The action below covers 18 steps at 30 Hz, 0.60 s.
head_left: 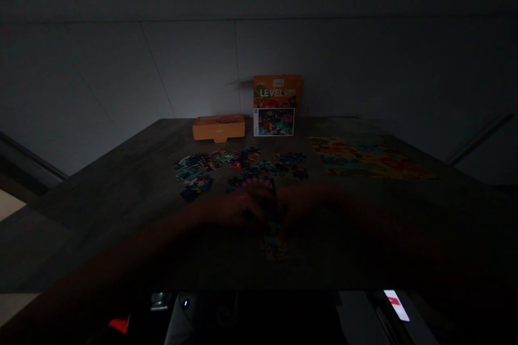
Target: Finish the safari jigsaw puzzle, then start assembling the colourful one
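Note:
The scene is very dim. At the middle of the table, my left hand (243,208) and my right hand (298,204) come together over joined jigsaw puzzle pieces (275,248). Fingers of both hands are curled at the pieces between them, though darkness hides the exact grip. Just beyond my left hand lies a dark puzzle section with pink round shapes (258,180). Loose puzzle pieces (193,175) are scattered farther off, mostly to the left and straight ahead.
An orange box (219,128) sits at the table's far side. Beside it stands an orange "LEVEL UP!" box (278,85), with a white-edged picture card (274,122) in front. On the right lies a colourful flat picture (368,160). A wall rises behind the table (121,172).

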Motion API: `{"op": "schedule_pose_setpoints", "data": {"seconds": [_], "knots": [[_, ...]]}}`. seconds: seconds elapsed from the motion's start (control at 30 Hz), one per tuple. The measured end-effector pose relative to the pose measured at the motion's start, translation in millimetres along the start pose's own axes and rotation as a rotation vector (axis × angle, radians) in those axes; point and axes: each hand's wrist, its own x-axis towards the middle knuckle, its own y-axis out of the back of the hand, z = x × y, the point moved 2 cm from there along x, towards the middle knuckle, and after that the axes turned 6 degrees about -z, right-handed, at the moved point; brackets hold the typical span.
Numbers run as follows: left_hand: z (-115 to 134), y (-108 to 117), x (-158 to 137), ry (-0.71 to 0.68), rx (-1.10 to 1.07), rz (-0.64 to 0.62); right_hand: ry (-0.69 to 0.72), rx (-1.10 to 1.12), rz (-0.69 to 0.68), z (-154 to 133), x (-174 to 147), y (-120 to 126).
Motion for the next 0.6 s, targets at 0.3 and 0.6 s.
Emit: {"op": "schedule_pose_setpoints", "data": {"seconds": [0.3, 0.6], "knots": [[-0.8, 0.0, 0.5, -0.042, 0.023, -0.001, -0.010, -0.022, 0.010, 3.7, 3.1, -0.9], [-0.7, -0.2, 0.5, -0.016, 0.041, -0.014, -0.014, 0.005, 0.026, -3.0, 0.8, -1.8]]}}
